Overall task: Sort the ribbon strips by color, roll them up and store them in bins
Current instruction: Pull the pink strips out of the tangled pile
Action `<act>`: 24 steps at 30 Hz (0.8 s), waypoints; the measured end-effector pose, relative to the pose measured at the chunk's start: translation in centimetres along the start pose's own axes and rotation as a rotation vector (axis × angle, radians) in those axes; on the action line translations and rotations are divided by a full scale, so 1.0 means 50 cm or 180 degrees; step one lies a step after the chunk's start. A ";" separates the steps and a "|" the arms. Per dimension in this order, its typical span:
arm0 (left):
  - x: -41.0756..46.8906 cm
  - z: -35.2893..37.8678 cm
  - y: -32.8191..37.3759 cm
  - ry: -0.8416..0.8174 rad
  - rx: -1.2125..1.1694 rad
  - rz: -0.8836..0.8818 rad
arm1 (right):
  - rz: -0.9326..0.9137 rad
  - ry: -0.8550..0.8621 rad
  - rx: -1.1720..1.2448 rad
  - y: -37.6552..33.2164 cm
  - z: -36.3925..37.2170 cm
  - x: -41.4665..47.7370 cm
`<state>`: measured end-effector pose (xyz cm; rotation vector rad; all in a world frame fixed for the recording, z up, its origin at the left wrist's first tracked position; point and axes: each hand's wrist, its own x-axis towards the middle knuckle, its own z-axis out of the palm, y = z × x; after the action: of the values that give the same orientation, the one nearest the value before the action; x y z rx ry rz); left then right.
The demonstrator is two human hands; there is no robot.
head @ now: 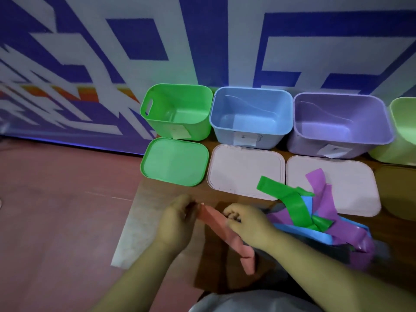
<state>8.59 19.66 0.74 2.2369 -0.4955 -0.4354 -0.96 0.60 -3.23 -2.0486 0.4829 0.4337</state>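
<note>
**While four bins stand open, two hands pinch a pink strip**

Where the wooden table (162, 190) nears its left edge, a flat, matte pink ribbon strip (225, 235) runs slantwise from far left to near right. The left hand (177, 224) grips its far end with curled fingers; the right hand (247, 224) pinches it further along between thumb and bent fingertips. Just right of the hands lies a loose, tangled pile (337, 230) of smooth purple, blue and green strips, partly over a pale rounded lid (351, 188). Another pale lid (243, 170) and a green lid (174, 164) lie to its left. Behind them stand glossy plastic bins with rounded corners: green (177, 113), blue (249, 115), purple (342, 122) and, at the right edge, light green (403, 131).
</note>
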 end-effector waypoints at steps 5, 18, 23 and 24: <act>0.002 -0.022 0.001 0.0302 -0.0237 -0.0186 | -0.0217 -0.0157 0.0228 -0.024 -0.012 -0.002; 0.065 0.036 0.099 -0.0048 -0.0853 0.0140 | -0.0317 -0.0242 0.1000 0.018 -0.213 -0.105; 0.079 0.095 0.154 -0.0420 -0.1110 0.0162 | -0.0202 -0.0138 0.1194 0.091 -0.276 -0.179; 0.081 0.107 0.168 -0.0431 -0.1110 0.0179 | -0.0171 -0.0089 0.1212 0.108 -0.287 -0.194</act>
<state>7.88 9.20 3.17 1.8627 -0.5088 -0.5983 -10.40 -12.82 4.49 -1.6821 0.4538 0.3104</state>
